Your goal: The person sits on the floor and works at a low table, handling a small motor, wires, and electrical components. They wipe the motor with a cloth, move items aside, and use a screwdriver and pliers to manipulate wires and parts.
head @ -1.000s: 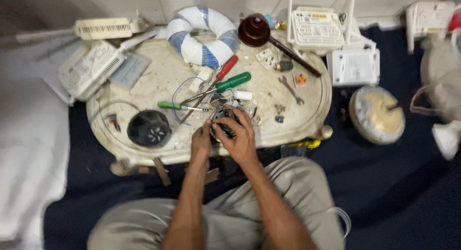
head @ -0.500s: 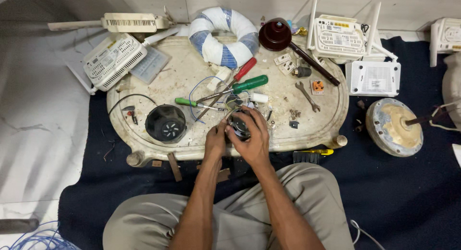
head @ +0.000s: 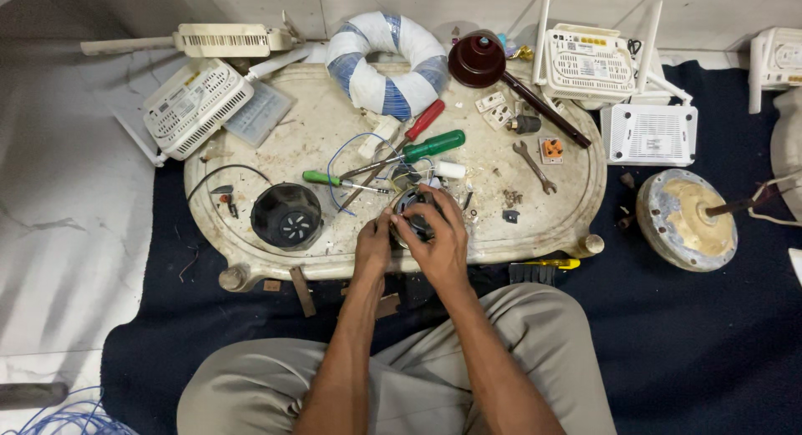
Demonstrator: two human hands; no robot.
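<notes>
Both hands meet at the lower middle of the frame: the right hand (head: 434,239) curls closed over a small round dark motor part (head: 411,211) at the near edge of the surface (head: 551,226), the left hand (head: 373,244) gripping its side. Screwdrivers (head: 418,148) lie just above; a black round housing (head: 286,215) sits left.

Floor repair workshop: screwdrivers (head: 426,147), routers (head: 589,63), wire coil (head: 384,63) on table (head: 334,126)

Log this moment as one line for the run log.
left hand: grips small round motor part | right hand: cups it from above | near: green screwdriver, black fan housing | surface: oval tray table
</notes>
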